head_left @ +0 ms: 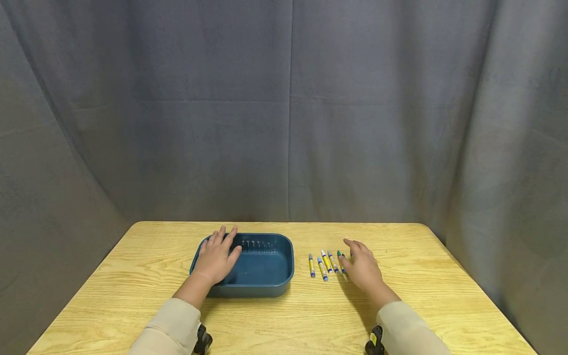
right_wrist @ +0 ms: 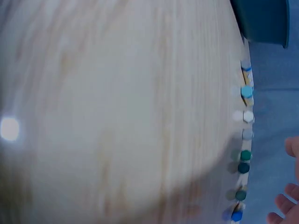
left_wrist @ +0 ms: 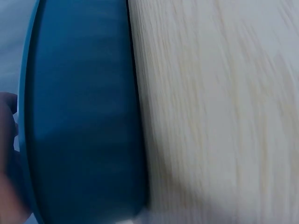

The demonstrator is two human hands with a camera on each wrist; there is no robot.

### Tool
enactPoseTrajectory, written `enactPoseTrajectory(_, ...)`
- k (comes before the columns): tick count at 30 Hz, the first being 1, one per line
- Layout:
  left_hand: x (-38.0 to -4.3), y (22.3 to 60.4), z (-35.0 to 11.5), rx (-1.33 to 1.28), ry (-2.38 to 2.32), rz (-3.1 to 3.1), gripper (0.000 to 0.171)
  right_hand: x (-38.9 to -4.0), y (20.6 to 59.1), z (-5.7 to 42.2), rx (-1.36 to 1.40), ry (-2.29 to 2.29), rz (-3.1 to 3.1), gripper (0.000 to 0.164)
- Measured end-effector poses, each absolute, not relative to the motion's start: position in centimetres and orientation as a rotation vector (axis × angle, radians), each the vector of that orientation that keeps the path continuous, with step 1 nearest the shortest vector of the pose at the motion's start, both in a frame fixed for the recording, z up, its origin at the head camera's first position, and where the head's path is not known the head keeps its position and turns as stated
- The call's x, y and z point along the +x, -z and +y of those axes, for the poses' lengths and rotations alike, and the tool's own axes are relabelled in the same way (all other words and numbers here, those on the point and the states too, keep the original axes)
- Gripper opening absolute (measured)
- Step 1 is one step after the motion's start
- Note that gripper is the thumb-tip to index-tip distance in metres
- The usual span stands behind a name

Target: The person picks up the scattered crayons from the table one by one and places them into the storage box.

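Crayons [head_left: 327, 263] lie on the table [head_left: 284, 325], to the right of the tray [head_left: 248, 292] and well apart from each other only in places; most sit in a loose row, side by side, with their lengths running roughly away from the person. The right wrist view shows eight ends in line, among them light blue, white, grey, green and a stronger blue. The head view shows fewer, as the right hand [head_left: 364, 266] covers part of the row.

The right hand is at the right end of the row, with thumb and fingers spread apart and nothing in its hold. Its thumb is near the green crayon [head_left: 340, 261]; contact cannot be determined.

The tray is dark blue, rectangular with rounded corners, and stands upright. The left hand [head_left: 215, 259] is over its left side, fingers extended and slightly spread, gripping nothing; whether it touches the rim cannot be determined. The visible part of the tray's floor is bare.

Both arms wear light sleeves [head_left: 170, 328]. A grey curtain [head_left: 213, 98] hangs behind the table, which has a pale wood grain.
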State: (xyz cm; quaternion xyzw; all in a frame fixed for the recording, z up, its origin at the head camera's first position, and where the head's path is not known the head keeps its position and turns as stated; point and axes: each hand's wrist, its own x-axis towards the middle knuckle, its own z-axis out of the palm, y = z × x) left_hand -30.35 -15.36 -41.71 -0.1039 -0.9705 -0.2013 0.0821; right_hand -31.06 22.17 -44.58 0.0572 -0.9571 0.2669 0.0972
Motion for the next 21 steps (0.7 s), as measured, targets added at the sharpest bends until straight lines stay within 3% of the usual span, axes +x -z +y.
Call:
enactPoseTrajectory(11,-29.5,42.4,-20.4,-0.166,0.855,-2.876,0.070,-31.2,45.4,24.7,0.043,-0.957,-2.862,0.056)
enactPoseTrajectory(21,-28.1,44.2,-22.8,-0.128,1.490,-2.739,0.082,-31.2,46.0,26.8,-0.007,-1.028,-2.877,0.059)
